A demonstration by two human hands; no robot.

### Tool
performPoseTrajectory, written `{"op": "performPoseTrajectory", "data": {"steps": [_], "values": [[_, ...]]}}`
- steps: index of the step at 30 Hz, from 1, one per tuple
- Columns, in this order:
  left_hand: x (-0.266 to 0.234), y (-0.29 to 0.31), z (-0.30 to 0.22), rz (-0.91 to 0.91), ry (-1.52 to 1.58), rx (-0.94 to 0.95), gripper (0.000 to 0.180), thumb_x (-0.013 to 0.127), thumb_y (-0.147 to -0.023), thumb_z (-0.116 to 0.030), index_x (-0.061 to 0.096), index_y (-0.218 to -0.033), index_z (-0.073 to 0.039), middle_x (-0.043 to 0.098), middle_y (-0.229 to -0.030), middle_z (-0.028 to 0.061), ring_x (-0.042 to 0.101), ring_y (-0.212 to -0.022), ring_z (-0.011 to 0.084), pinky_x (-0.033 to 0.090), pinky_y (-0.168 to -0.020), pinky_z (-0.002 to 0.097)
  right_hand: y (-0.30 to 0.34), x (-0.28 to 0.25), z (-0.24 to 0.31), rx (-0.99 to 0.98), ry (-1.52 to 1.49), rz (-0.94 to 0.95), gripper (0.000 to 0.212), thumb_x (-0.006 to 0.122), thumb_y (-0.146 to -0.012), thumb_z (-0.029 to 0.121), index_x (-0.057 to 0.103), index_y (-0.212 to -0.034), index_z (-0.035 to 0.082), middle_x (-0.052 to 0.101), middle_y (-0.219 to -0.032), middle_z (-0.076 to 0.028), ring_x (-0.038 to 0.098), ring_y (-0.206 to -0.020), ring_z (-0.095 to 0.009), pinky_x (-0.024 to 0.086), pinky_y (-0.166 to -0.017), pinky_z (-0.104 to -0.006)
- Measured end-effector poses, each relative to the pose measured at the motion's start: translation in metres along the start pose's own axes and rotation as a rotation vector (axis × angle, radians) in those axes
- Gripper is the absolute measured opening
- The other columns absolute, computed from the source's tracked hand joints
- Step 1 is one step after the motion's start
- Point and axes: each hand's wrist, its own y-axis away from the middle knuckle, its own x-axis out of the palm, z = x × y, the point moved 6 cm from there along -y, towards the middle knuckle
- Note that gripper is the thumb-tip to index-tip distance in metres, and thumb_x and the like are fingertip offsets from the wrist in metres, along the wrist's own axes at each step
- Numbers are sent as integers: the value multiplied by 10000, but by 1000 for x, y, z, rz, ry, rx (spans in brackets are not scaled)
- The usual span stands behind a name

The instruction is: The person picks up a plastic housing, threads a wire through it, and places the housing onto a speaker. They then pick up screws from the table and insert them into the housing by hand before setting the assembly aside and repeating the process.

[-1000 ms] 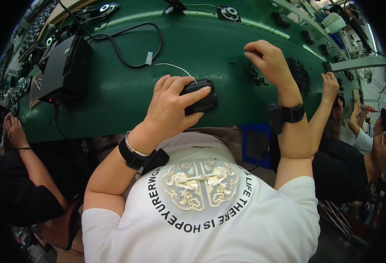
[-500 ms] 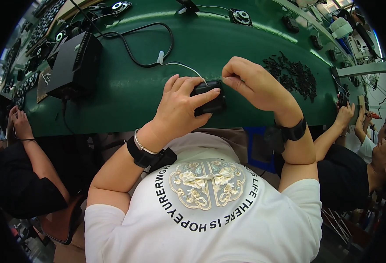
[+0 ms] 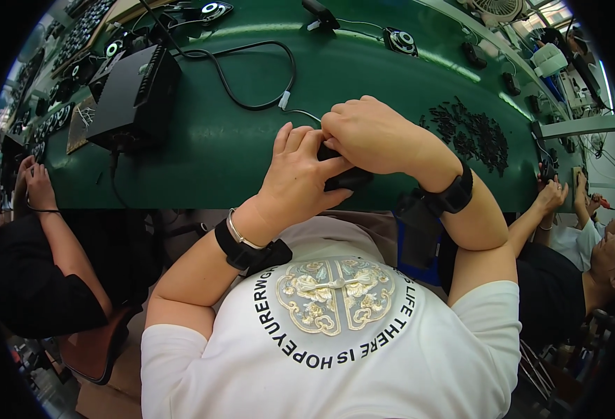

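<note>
On the green work table, a small black plastic housing (image 3: 349, 179) lies mostly hidden beneath both hands. My left hand (image 3: 297, 167) grips it from the left, thumb on the near side and index finger across its top. Over its far end is my right hand (image 3: 370, 133), fingers curled tightly together beside the left fingertips. Whatever the right fingers pinch is hidden. A thin white wire (image 3: 300, 112) runs from under the hands to a white connector (image 3: 284, 100) on a black cable (image 3: 252, 107).
A black power box (image 3: 134, 98) stands on the left. Many small black parts (image 3: 469, 133) lie piled on the right. Round speakers (image 3: 400, 41) with wired black housings sit along the back. Co-workers' hands (image 3: 40, 187) are at both sides.
My right hand has moved left, from beside the housing's right corner to over its far end, covering more of it. The view has shifted slightly.
</note>
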Motion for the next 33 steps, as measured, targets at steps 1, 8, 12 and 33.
{"op": "performPoseTrajectory", "data": {"steps": [1, 8, 12, 33], "values": [[-1, 1, 0, 7, 0, -4, 471, 835, -637, -292, 719, -1092, -260, 541, -1186, 105, 466, -1193, 317, 256, -1114, 555, -1, 1, 0, 23, -2, 44, 165, 619, -895, 199, 622, -878, 35, 632, -874, -118, 606, -823, -328, 469, -726, -430], [-2, -8, -3, 51, -8, 27, 483, 848, -619, -263, 728, -1087, -251, 558, -1138, 121, 495, -1146, 319, 302, -1086, 527, 11, 11, -20, 69, -331, -218, 174, 670, -868, 204, 614, -900, 43, 625, -855, -97, 613, -780, -265, 485, -682, -372], [-2, -12, 1, 62, 47, 12, 507, 850, -607, -238, 732, -1100, -242, 574, -1104, 140, 532, -1078, 330, 388, -1018, 488, 43, -2, -27, 171, -518, -525, 173, 697, -863, 160, 586, -901, 34, 583, -826, -70, 570, -739, -202, 473, -673, -311], [-40, -313, 167, 27, -197, -26, 563, 782, -681, -408, 705, -1215, -244, 669, -1092, 151, 597, -1063, 326, 470, -969, 401, 197, 61, -38, 342, -97, -1277, 227, 710, -754, -48, 534, -853, 56, 574, -768, -101, 541, -632, -294, 434, -572, -377]]}}
